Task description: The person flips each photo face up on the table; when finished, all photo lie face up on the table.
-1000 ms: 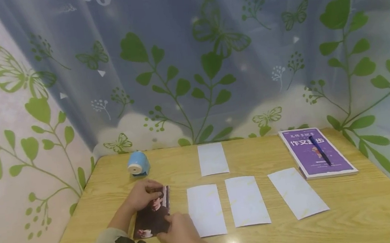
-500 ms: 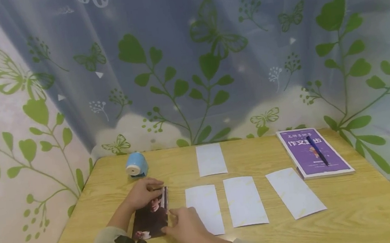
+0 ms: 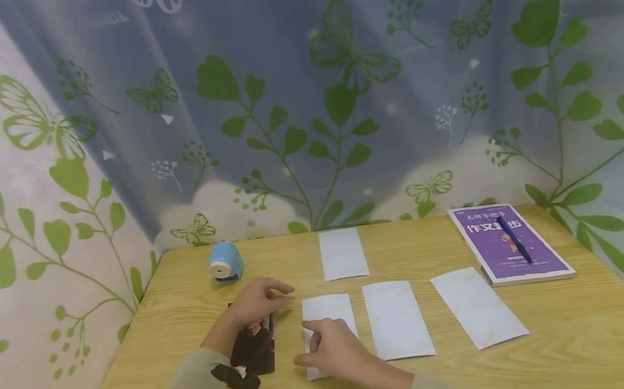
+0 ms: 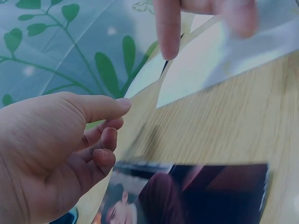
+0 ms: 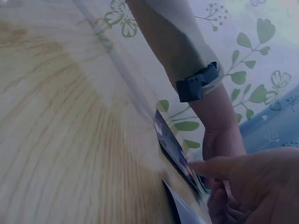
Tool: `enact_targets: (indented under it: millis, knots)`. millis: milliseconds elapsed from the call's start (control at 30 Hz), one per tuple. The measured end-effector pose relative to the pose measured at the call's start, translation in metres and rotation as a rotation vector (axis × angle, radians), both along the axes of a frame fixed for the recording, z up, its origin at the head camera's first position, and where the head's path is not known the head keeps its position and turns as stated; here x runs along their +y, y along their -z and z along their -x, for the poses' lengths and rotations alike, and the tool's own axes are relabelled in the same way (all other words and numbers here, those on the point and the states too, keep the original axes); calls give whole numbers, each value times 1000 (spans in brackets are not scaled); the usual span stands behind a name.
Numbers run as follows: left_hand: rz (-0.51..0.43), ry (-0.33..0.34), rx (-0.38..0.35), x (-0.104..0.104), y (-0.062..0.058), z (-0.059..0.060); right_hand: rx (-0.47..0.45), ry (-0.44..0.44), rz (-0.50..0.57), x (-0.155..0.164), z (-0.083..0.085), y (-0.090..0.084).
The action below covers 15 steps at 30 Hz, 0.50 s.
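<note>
A dark printed photo card [image 3: 256, 349] lies on the table at the left, showing a figure in dark clothes. My left hand [image 3: 257, 303] hovers over its upper part, fingers loosely bent, holding nothing; in the left wrist view the hand [image 4: 60, 149] is apart from the photo card [image 4: 210, 196]. My right hand [image 3: 336, 347] is above the leftmost white card [image 3: 326, 307], covering part of it. Its thumb and index finger are spread with nothing between them. The right wrist view has that hand [image 5: 261, 186] near the white card's edge [image 5: 182, 207].
Two more white cards, one in the middle [image 3: 398, 320] and one slanted [image 3: 479, 308], lie to the right; another white card [image 3: 343, 253] lies behind. A blue pencil sharpener [image 3: 225, 262] stands at back left. A purple book [image 3: 501, 257] bears a pen [image 3: 515, 241].
My left hand has come off the photo card's top edge and shifted right. My right hand has left the photo card's side and moved right over the leftmost white card.
</note>
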<state>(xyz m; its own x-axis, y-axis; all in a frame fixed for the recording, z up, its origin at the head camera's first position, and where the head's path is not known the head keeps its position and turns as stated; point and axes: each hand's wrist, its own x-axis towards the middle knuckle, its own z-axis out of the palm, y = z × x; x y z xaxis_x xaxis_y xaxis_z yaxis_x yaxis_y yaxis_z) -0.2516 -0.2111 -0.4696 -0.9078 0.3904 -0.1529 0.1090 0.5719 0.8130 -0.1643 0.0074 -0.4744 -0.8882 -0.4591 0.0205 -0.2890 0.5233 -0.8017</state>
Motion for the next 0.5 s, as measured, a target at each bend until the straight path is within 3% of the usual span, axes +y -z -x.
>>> enact_targets:
  millis: [267,500]
  knots:
    - [109,59,116,16,6,8,-37,-62,-50,29,-4,0]
    - [152,45,89,30,11,9,-39,-107,-127,40,-10,0]
